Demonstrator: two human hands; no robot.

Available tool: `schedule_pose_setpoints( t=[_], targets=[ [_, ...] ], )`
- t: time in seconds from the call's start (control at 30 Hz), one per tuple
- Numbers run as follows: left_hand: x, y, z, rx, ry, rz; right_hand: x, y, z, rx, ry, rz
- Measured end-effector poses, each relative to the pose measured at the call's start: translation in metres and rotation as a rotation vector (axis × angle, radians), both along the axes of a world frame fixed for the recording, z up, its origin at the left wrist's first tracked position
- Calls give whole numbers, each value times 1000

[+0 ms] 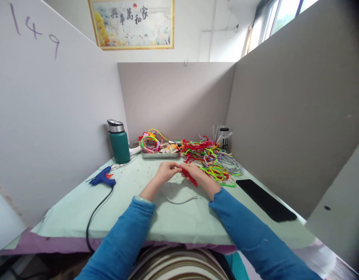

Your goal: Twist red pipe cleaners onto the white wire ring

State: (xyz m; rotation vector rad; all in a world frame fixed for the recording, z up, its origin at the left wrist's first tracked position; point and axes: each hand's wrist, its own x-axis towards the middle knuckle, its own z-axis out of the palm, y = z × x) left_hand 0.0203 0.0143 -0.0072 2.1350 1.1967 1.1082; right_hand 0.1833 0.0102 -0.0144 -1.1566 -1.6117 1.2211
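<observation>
My right hand [193, 173] is closed around a slim red object [190, 177], whose lower end sticks out below the fingers; its kind is hard to make out. Right beside it, my left hand [168, 171] is pinched, thumb and finger meeting at the red object's upper end. Whatever lies between those left fingertips is too small or hidden to name. Below the hands, a thin grey curved wire-like strip [179, 203] lies on the pale green cloth [191, 225].
At the left are a blue glue gun [103, 177] with its black cord and a green bottle [119, 144]. Behind stand a metal tray [160, 155] of small pieces and a pile of coloured pipe cleaners [205, 151]. A black phone-like slab [265, 199] lies right. Grey partitions [176, 97] enclose the table.
</observation>
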Motion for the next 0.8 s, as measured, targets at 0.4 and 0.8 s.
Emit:
schedule_pose_setpoints(
  t=[0.4, 0.8],
  targets=[
    [-1, 0, 1, -4, 53, 35, 0, 0, -1, -15, -102, -51],
    [-3, 1, 0, 16, 155, 125, -1, 6, -4, 247, -197, -63]
  ],
)
